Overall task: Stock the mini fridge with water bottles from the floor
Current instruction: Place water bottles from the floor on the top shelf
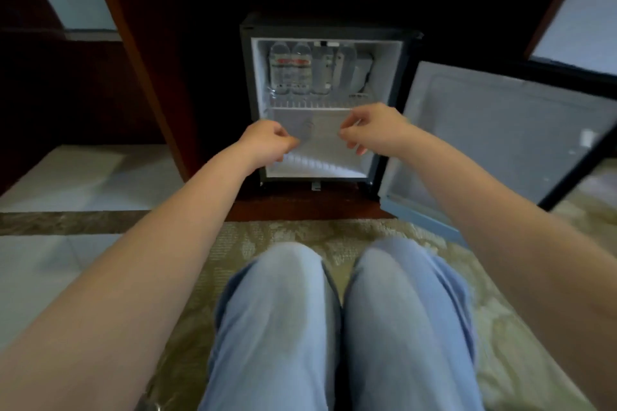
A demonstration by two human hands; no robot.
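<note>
- Two, hovering just before the lower compartment [317,160] of the mini fridge [247,93]: left hand [272,140], right hand [369,125]. Logging the grip as what?
- Logging both as fingers curling inward, with nothing plainly showing in either. Not telling whether pinching anything clear. Hanging apart from each other, and not touching the upper shelf [310,104].
- Locating the stock?
- Standing upright on that upper shelf, crowding its left and middle: water bottles [290,68]. Counting two with red labels, then others blurring rightward. Finding none on the floor in view.
- Listing hazards?
- Judging three.
  1. Reaching at full stretch over the knees [283,277], so risking a wrist knocking the shelf edge and toppling the standing row.
  2. Watching the door [500,130], swinging wide to the right and possibly drifting back onto the right forearm.
  3. Handling clear, likely slick bottles in dim light, so risking a slip and a roll out of reach.
- Cataloguing floor and room?
- Kneeling on a patterned pale-green rug [521,344], bordering pale tiled floor [66,177] at left across a darker band. Housing the fridge low in a dark wooden cabinet [143,60]. Glowing pale at the upper corners, but too blurred for naming.
</note>
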